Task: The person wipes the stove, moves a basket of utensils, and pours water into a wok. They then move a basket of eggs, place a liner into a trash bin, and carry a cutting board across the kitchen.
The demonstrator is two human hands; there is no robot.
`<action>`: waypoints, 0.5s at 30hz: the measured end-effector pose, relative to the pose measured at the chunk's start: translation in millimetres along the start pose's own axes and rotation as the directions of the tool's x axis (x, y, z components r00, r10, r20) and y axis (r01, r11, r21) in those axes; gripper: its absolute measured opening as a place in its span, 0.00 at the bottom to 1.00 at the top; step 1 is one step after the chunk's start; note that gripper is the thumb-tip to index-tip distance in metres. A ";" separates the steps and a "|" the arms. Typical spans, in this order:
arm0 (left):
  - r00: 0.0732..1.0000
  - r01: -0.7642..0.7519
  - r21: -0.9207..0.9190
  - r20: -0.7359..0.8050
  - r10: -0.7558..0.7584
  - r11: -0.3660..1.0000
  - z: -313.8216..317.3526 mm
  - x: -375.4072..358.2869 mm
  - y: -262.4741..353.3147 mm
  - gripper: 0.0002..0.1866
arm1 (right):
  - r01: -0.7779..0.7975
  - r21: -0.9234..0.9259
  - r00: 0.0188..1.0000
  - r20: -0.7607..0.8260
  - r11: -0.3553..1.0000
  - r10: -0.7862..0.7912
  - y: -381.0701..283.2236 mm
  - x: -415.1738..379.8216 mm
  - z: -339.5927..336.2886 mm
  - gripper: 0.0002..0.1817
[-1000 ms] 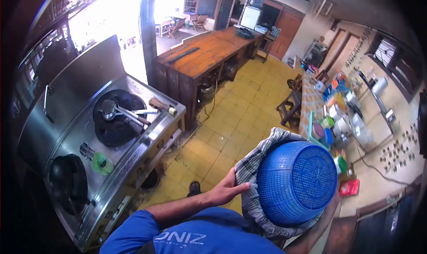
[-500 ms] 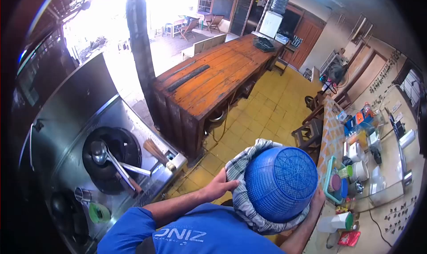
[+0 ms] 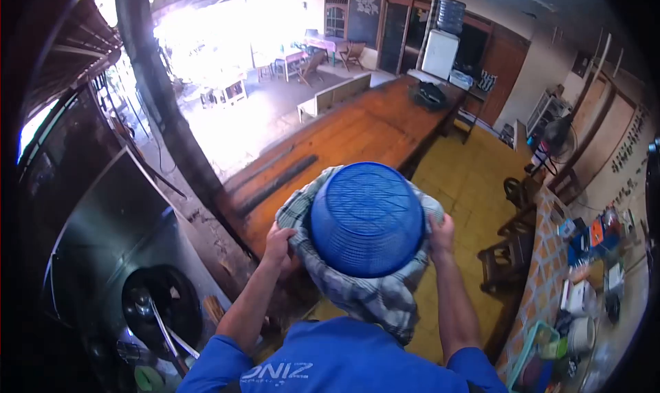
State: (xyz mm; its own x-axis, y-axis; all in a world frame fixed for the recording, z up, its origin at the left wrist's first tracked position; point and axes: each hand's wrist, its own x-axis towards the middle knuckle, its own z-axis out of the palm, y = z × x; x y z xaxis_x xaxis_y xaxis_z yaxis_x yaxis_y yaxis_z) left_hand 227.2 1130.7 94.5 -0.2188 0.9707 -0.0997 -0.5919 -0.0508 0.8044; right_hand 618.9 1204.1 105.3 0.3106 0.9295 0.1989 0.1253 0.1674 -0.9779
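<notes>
Basket [image 3: 366,217] upturned and held out before my chest, over the wooden counter [image 3: 344,135]: my left hand [image 3: 278,243] and right hand [image 3: 441,232] grip its cloth-wrapped rim (checked cloth [image 3: 375,297] bunched beneath), carried, not yet set down.

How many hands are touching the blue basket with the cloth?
2. The left hand grips the checked cloth at the blue basket's left side; the right hand holds its right side. No other hands show.
</notes>
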 end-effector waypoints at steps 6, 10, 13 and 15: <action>0.999 0.032 -0.140 -0.009 -0.034 0.990 -25.8 141.6 -0.3 0.27 | -0.165 0.244 0.968 0.225 0.956 0.110 35.6 128.0 123.4 0.22; 0.993 0.113 -0.124 0.000 -0.114 0.986 -29.0 212.8 3.6 0.25 | -0.217 0.377 0.948 0.302 0.900 0.102 59.1 184.5 163.1 0.24; 0.981 0.188 -0.153 0.077 -0.178 0.970 -74.7 281.6 -17.6 0.28 | -0.507 0.391 0.818 0.500 0.768 0.285 45.8 194.4 144.6 0.30; 0.891 0.201 -0.047 0.424 -0.163 0.978 32.9 227.1 10.2 0.25 | -0.341 0.202 0.893 0.375 0.918 0.250 73.2 188.2 127.1 0.34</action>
State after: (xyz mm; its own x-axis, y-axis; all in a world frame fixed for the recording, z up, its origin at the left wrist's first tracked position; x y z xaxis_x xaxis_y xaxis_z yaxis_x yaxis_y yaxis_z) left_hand 197.0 1358.4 99.4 0.2310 0.9725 0.0285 -0.6593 0.1349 0.7397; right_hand 566.7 1433.1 62.9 -0.0446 0.9949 -0.0907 -0.1816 -0.0974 -0.9785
